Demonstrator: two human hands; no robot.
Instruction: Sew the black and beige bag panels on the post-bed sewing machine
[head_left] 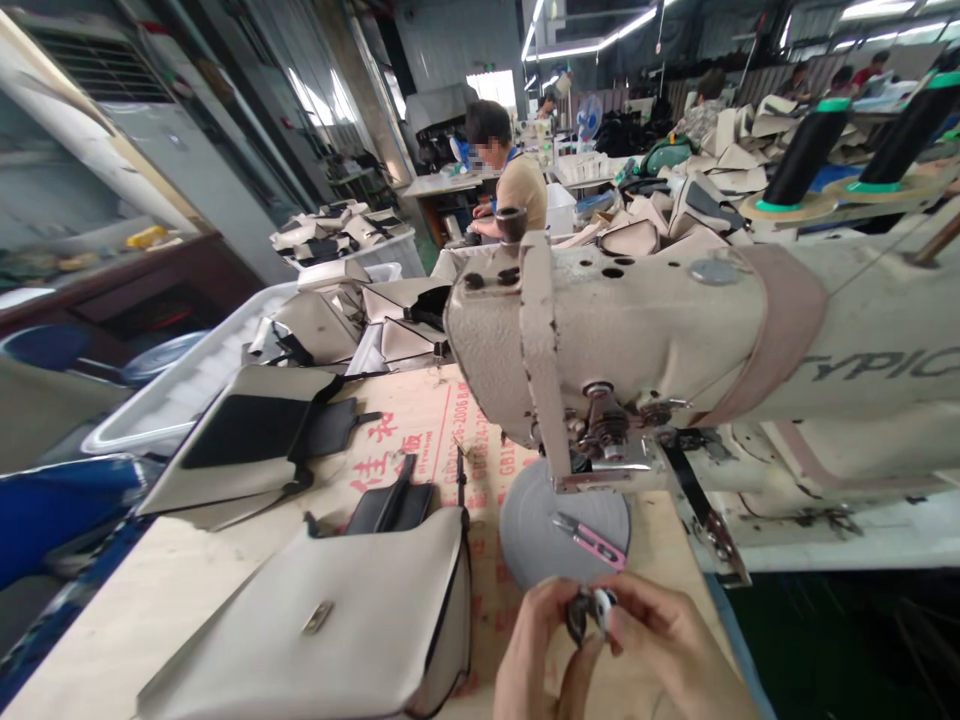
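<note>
In the head view, my left hand (536,640) pinches a dark metal bobbin case (577,618) between its fingertips. My right hand (667,640) grips a small bobbin (602,604) with a pale face, held right up against the case. Whether the bobbin sits partly inside the case I cannot tell. Both hands are low in the view, over the wooden board near its right edge. Just beyond them, pink-handled thread snips (591,541) lie on a round grey disc (525,525). A beige handbag (360,610) with a metal clasp lies left of my hands.
The sewing machine head (637,340) overhangs the board (97,620) at the right. Another beige bag with a black panel (244,432) lies farther left. White bins (142,410) of bag pieces stand behind, and a person (525,185) works beyond. Black thread cones (806,155) stand at upper right.
</note>
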